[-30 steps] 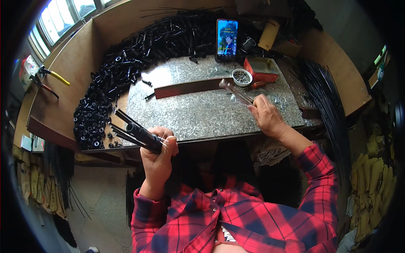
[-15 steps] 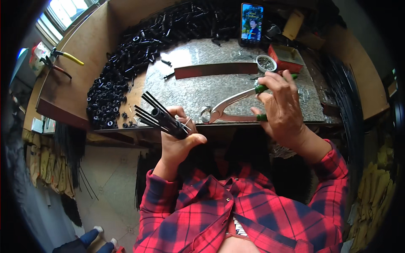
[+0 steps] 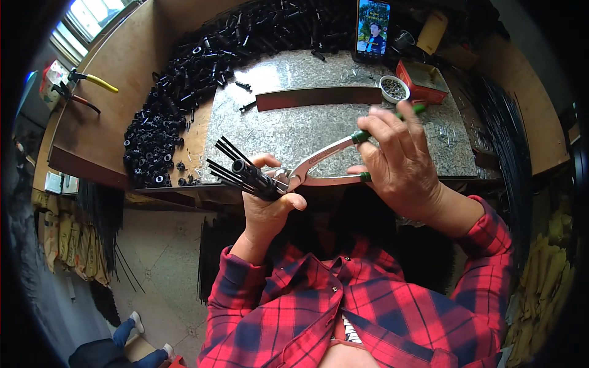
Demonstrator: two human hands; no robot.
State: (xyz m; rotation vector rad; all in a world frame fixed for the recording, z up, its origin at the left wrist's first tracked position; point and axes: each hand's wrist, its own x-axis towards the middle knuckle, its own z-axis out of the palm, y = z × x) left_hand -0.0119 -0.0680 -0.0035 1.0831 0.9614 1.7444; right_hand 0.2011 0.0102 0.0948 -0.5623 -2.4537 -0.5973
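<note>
My left hand (image 3: 264,214) is closed round a black tube (image 3: 240,168) with several thin black rods (image 3: 226,172) fanning out beside it. The tube's hollow end points up and to the left. My right hand (image 3: 408,168) grips steel pincers (image 3: 325,157) by their green-sleeved handles, which stand spread apart. The jaws of the pincers (image 3: 283,178) meet the lower part of the tube, right by my left fingers. Exactly what they bite on is too small to tell.
A long dark strip (image 3: 319,98) lies on the speckled board (image 3: 270,136). Behind it stand a bowl of small metal bits (image 3: 394,89), a red box (image 3: 423,83) and a phone (image 3: 372,29). Black parts (image 3: 202,67) heap up left and back; two pliers (image 3: 86,91) hang at the left wall.
The pincers have moved left with my right hand, and their jaws now reach the tube. A thin metal pin beside the tube is now mostly covered by them. My left hand has shifted slightly right.
</note>
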